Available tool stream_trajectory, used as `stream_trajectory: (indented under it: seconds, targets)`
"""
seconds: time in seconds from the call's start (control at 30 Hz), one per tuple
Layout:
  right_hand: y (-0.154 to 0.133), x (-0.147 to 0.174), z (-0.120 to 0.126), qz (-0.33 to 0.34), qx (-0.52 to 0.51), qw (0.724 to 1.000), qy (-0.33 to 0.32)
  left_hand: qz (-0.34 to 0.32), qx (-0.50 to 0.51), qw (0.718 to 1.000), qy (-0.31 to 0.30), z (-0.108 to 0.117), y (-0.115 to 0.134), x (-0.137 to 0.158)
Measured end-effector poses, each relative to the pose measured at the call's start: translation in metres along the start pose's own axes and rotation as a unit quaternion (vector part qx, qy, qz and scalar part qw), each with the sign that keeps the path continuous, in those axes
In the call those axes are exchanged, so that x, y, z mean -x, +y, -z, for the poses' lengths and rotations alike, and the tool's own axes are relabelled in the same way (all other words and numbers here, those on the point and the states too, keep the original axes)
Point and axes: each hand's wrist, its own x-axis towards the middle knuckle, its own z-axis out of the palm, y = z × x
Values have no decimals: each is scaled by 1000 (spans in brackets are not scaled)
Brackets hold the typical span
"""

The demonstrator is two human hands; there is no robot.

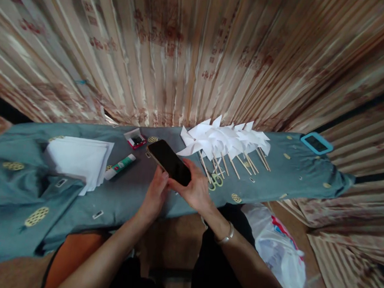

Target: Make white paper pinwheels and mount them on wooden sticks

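A dark smartphone (pixel 169 161) is held above the cloth-covered table, its black screen facing up. My right hand (pixel 196 187) is wrapped round the phone's near right end, with a bracelet on the wrist. At the phone's near left edge, my left hand (pixel 157 189) is closed against it, some of its fingers hidden. Beyond the right hand lies a row of white paper pinwheels (pixel 223 139) on wooden sticks, overlapping one another. Green-handled scissors (pixel 216 182) rest by the sticks, their blades partly under them.
On the left lie a stack of white paper (pixel 79 158), a glue stick (pixel 120 167) and a small open red box (pixel 135 138) of dark pieces. A blue-framed device (pixel 317 143) sits at the far right. A plastic bag (pixel 278 249) stands on the floor; a curtain (pixel 172 50) hangs behind.
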Motion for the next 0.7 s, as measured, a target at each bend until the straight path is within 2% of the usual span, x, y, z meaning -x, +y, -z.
stream_trajectory:
  seconds: [0.1,0.2,0.3,0.4,0.57,0.7]
  targets:
    - [-8,1,-15,64,38,997,-6,-17,67,997,36,5,9,-6]
    - [-6,1,-18,73,-37,996,-33,-10,95,993,71,14,20,-14]
    - [2,-5,-17,-22,-211,976,-49,29,112,990,81,20,27,-19]
    - [16,-11,-14,-126,-357,921,-88,67,117,988,74,19,28,-21]
    - [30,-6,-11,-204,-437,858,-179,76,126,986,82,8,21,-21]
    - [33,-3,-15,-190,-455,842,-218,87,139,982,94,4,18,-19]
